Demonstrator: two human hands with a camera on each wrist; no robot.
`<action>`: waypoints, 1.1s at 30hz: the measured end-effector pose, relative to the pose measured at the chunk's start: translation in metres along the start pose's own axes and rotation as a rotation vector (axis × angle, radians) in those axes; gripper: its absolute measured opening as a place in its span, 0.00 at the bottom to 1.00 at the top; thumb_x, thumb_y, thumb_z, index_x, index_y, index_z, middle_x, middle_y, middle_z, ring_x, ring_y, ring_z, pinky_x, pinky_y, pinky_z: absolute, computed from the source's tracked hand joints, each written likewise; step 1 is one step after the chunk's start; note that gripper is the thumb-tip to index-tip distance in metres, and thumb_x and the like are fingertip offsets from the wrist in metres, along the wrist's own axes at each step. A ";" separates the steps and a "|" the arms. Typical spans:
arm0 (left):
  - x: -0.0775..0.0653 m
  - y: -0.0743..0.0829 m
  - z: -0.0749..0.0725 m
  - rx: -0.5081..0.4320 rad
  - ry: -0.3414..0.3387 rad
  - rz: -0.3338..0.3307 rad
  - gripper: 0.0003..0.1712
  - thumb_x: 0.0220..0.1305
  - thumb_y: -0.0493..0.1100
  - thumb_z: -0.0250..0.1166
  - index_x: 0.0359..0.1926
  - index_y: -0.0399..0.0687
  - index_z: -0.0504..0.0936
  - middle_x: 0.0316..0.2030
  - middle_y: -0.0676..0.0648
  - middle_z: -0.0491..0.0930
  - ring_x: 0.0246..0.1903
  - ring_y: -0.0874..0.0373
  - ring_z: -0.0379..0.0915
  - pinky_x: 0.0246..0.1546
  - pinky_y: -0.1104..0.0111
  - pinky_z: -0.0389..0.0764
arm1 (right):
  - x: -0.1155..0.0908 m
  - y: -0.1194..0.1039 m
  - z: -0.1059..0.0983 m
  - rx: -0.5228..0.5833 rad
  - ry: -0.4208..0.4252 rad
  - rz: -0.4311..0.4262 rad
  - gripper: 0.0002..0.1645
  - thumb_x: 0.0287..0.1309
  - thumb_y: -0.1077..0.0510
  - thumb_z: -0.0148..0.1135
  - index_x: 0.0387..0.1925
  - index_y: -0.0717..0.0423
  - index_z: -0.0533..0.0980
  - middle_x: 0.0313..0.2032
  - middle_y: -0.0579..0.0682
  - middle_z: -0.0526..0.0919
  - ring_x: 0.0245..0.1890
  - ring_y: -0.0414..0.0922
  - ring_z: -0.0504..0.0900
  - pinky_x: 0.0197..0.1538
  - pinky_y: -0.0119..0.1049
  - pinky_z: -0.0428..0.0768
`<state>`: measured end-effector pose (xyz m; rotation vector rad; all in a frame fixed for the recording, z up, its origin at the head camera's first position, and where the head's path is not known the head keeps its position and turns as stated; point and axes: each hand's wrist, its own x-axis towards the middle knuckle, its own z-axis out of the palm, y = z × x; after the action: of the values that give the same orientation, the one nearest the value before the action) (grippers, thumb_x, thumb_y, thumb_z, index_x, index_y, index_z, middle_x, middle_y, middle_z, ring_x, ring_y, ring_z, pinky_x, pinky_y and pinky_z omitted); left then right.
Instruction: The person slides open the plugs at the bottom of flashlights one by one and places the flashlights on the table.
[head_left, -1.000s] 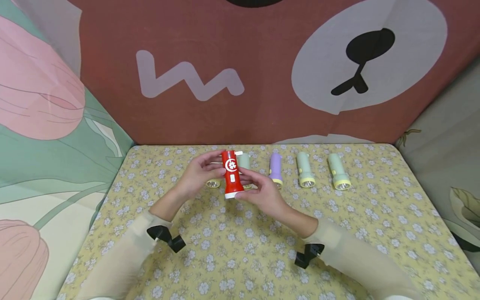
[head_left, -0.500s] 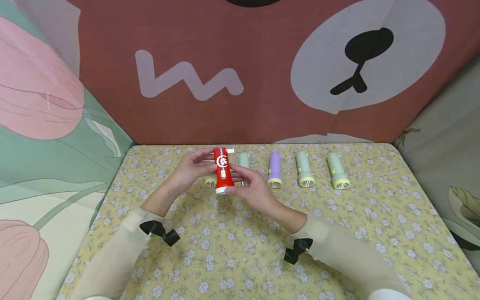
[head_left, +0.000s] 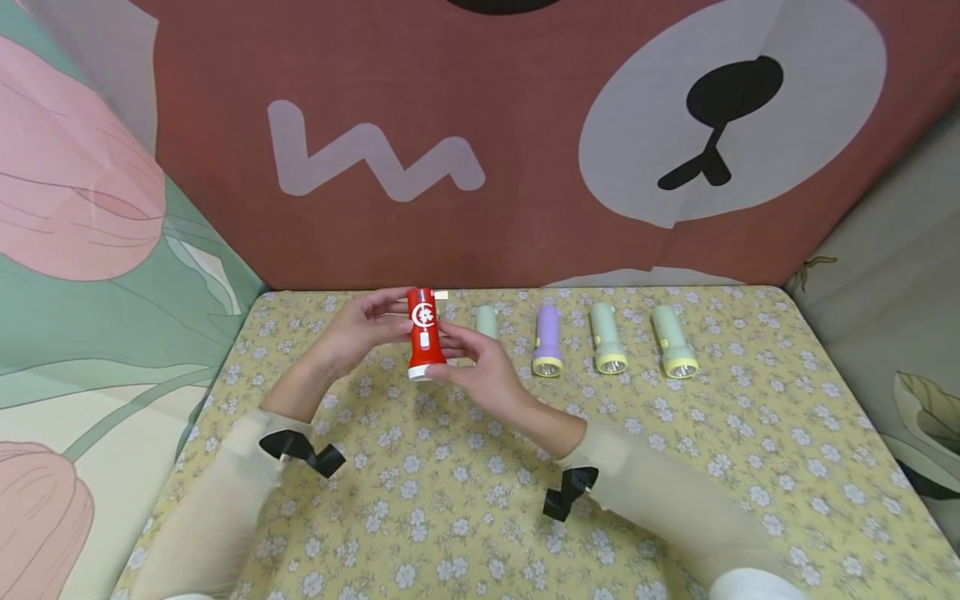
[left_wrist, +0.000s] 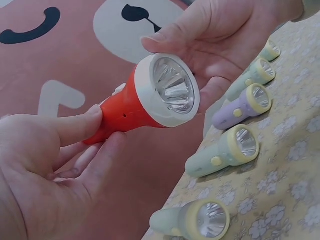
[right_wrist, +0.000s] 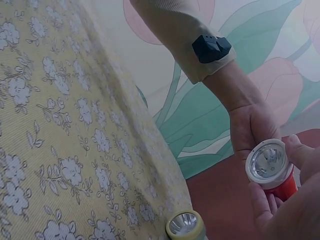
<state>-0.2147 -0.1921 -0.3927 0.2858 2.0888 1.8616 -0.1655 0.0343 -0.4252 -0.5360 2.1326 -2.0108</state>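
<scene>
A red flashlight (head_left: 425,340) with a white lens ring and white emblem is held up above the table, lens end lower in the head view. My left hand (head_left: 352,335) pinches its narrow body between thumb and fingers, as the left wrist view also shows. At the lens end, my right hand (head_left: 487,371) holds it with the thumb by the white ring (right_wrist: 254,175) and the fingers on the other side. The clear lens (left_wrist: 174,86) faces the left wrist camera and looks unlit. Part of the right fingers is hidden behind the flashlight.
Along the table's back lie a purple flashlight (head_left: 548,333) and pale green ones (head_left: 606,332), (head_left: 672,335), lenses toward me. Another green flashlight (head_left: 487,321) is partly behind my right hand. The left wrist view shows one more green flashlight (left_wrist: 192,220) nearest. Floral cloth (head_left: 450,500) covers the table.
Both hands have moved left and slightly farther back with the red flashlight between them. The green flashlight at the left end is now hidden in the head view.
</scene>
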 end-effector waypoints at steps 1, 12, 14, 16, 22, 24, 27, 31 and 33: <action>0.000 0.000 -0.001 0.010 -0.001 -0.003 0.34 0.71 0.32 0.64 0.74 0.37 0.64 0.64 0.35 0.71 0.56 0.50 0.77 0.58 0.52 0.81 | 0.001 0.000 0.001 0.003 -0.001 0.009 0.39 0.60 0.61 0.73 0.72 0.58 0.69 0.59 0.55 0.82 0.55 0.49 0.82 0.54 0.40 0.84; 0.004 -0.005 -0.019 0.015 -0.006 -0.025 0.34 0.71 0.33 0.63 0.74 0.38 0.64 0.62 0.36 0.70 0.53 0.52 0.79 0.63 0.43 0.74 | 0.015 0.004 0.012 0.045 -0.002 0.041 0.37 0.61 0.61 0.73 0.70 0.56 0.71 0.58 0.56 0.82 0.56 0.51 0.81 0.52 0.38 0.85; 0.004 -0.006 -0.022 0.029 -0.003 -0.030 0.34 0.72 0.33 0.63 0.74 0.38 0.64 0.63 0.36 0.70 0.53 0.52 0.78 0.63 0.43 0.73 | 0.018 0.005 0.015 0.053 -0.003 0.048 0.37 0.60 0.60 0.74 0.70 0.56 0.72 0.57 0.55 0.82 0.55 0.51 0.82 0.51 0.38 0.85; 0.004 -0.007 -0.027 0.044 0.004 -0.035 0.34 0.72 0.34 0.64 0.75 0.39 0.64 0.63 0.37 0.70 0.54 0.52 0.78 0.63 0.45 0.75 | 0.021 0.005 0.018 0.063 -0.004 0.057 0.37 0.60 0.60 0.74 0.70 0.56 0.72 0.57 0.55 0.82 0.55 0.50 0.82 0.51 0.37 0.85; 0.004 -0.011 -0.041 0.056 0.008 -0.041 0.34 0.72 0.35 0.63 0.75 0.38 0.63 0.62 0.39 0.71 0.54 0.52 0.78 0.58 0.55 0.81 | 0.028 0.005 0.031 0.071 0.011 0.080 0.37 0.61 0.60 0.74 0.70 0.55 0.72 0.57 0.53 0.82 0.54 0.48 0.82 0.50 0.37 0.86; 0.004 -0.014 -0.047 0.048 0.004 -0.044 0.34 0.73 0.35 0.62 0.75 0.37 0.62 0.61 0.40 0.71 0.54 0.54 0.78 0.58 0.56 0.82 | 0.031 0.006 0.037 0.080 0.019 0.095 0.37 0.61 0.59 0.74 0.70 0.56 0.71 0.56 0.53 0.82 0.54 0.47 0.82 0.50 0.37 0.86; 0.003 -0.018 -0.055 0.038 -0.005 -0.046 0.34 0.74 0.35 0.62 0.75 0.36 0.61 0.59 0.43 0.73 0.53 0.56 0.78 0.59 0.56 0.81 | 0.036 0.009 0.045 0.098 0.032 0.121 0.36 0.60 0.59 0.74 0.69 0.56 0.72 0.55 0.52 0.83 0.53 0.46 0.82 0.50 0.36 0.86; 0.002 -0.024 -0.065 0.016 -0.008 -0.048 0.33 0.74 0.35 0.61 0.75 0.35 0.60 0.58 0.46 0.74 0.53 0.58 0.78 0.57 0.61 0.82 | 0.043 0.012 0.055 0.133 0.049 0.143 0.35 0.60 0.59 0.75 0.67 0.57 0.74 0.54 0.52 0.83 0.52 0.45 0.83 0.48 0.35 0.86; 0.002 -0.026 -0.069 0.011 -0.007 -0.050 0.33 0.74 0.36 0.61 0.75 0.35 0.61 0.58 0.47 0.74 0.53 0.58 0.79 0.55 0.64 0.83 | 0.046 0.013 0.060 0.149 0.056 0.146 0.34 0.60 0.60 0.74 0.67 0.57 0.74 0.54 0.52 0.83 0.52 0.45 0.84 0.48 0.36 0.86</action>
<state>-0.2403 -0.2583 -0.4118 0.2401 2.0822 1.8184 -0.1882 -0.0380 -0.4371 -0.2961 1.9683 -2.1029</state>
